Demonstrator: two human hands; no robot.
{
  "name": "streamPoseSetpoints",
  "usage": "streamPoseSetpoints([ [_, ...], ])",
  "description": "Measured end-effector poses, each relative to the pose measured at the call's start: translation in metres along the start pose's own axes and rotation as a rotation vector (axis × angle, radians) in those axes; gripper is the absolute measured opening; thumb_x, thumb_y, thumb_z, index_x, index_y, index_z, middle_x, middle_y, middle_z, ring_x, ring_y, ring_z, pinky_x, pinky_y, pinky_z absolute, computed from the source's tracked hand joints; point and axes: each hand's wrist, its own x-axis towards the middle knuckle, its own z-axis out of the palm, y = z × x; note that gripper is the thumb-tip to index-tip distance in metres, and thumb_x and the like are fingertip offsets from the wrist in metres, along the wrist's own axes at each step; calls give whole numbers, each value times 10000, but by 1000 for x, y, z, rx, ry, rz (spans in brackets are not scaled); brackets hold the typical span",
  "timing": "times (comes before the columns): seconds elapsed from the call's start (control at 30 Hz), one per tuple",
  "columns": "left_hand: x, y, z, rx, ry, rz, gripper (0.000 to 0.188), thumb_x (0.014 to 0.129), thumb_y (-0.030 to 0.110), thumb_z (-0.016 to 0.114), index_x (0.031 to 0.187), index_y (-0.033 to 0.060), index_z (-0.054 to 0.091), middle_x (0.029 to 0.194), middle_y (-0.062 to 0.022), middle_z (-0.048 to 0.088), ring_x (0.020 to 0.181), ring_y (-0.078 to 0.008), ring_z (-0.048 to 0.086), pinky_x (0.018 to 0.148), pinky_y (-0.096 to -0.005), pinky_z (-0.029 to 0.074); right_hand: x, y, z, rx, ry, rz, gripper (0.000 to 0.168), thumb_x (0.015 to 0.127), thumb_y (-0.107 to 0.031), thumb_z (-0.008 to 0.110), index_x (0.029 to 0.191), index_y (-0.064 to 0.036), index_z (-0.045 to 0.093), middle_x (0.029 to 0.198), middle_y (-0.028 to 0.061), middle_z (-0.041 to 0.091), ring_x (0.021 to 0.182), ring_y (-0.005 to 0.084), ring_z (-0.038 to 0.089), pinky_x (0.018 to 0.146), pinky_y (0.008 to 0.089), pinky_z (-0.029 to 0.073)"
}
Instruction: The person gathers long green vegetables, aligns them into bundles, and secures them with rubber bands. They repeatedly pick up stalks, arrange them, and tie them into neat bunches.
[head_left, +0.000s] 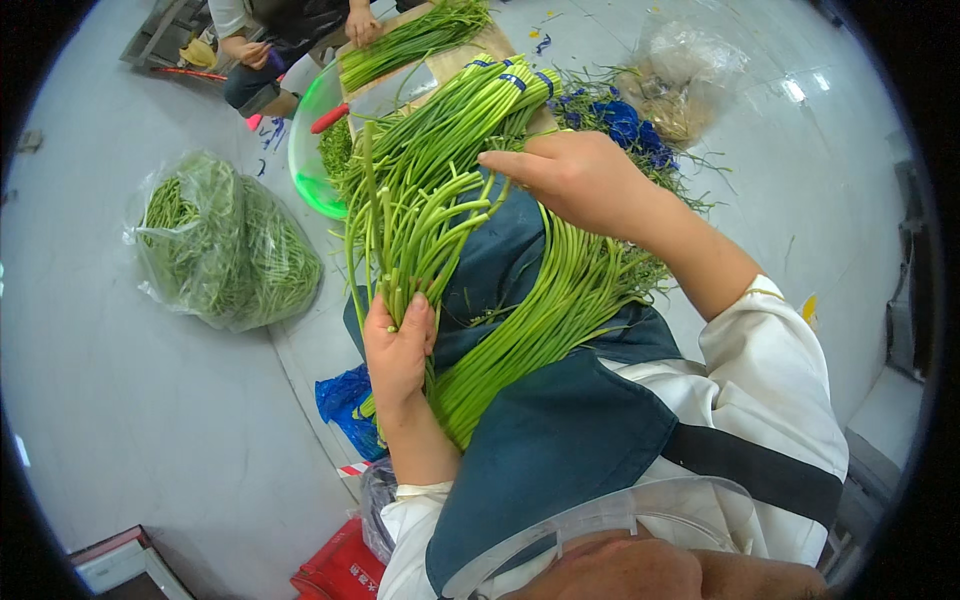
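My left hand (397, 345) is closed around a loose bunch of garlic scapes (420, 232), their cut ends fanning upward. My right hand (577, 180) is just above and right of those ends, fingers curled, seemingly pinching a thin stem; its fingertips are partly hidden. A long curved pile of garlic scapes (517, 337) lies across my lap on a dark blue apron (570, 427). Beyond my hands, several bundles of scapes (465, 112) bound with blue bands (513, 81) rest on a wooden board (491, 45).
A red-handled knife (330, 118) lies on the board, over a green-rimmed tub (307, 187). A clear bag of green trimmings (225, 247) stands left. Stem scraps and blue strips (634, 131) litter the floor right. A co-worker's hand (363, 27) touches scapes opposite.
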Motion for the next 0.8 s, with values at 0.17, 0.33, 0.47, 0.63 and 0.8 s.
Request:
streamPoseSetpoints([
  [0.17,0,3,6,-6,64,22,331,888,12,601,1202,17,496,733,3,492,525,-53,404,432,-205,311,5,13,-5,-52,-106,-72,103,788,-127,625,864,-80,573,776,79,572,737,295,618,613,408,508],
  [0.33,6,-7,8,86,64,67,327,872,3,617,1188,17,533,736,31,528,502,-28,403,439,-194,301,-7,-2,-5,269,-24,119,121,844,-125,621,892,-36,555,814,98,550,759,304,565,625,388,468],
  [0.47,9,-8,12,131,34,-11,236,894,50,618,1123,7,585,761,39,548,569,-29,431,502,-194,325,-6,-21,4,1153,73,511,112,932,-166,564,951,-57,580,778,6,557,645,140,513,567,284,408],
  [0.63,12,-9,10,161,77,-60,198,922,71,601,1092,-31,617,936,-3,632,803,-56,537,714,-205,440,3,-61,-2,1970,-164,632,230,876,-232,622,912,-9,576,714,80,561,518,105,463,466,238,365],
  [0.8,17,-10,15,413,241,-59,176,945,130,593,1050,-7,625,758,41,570,651,-37,462,569,-212,385,-34,-108,16,2032,-1337,576,138,859,-112,641,934,0,610,761,21,585,645,106,536,554,253,411],
])
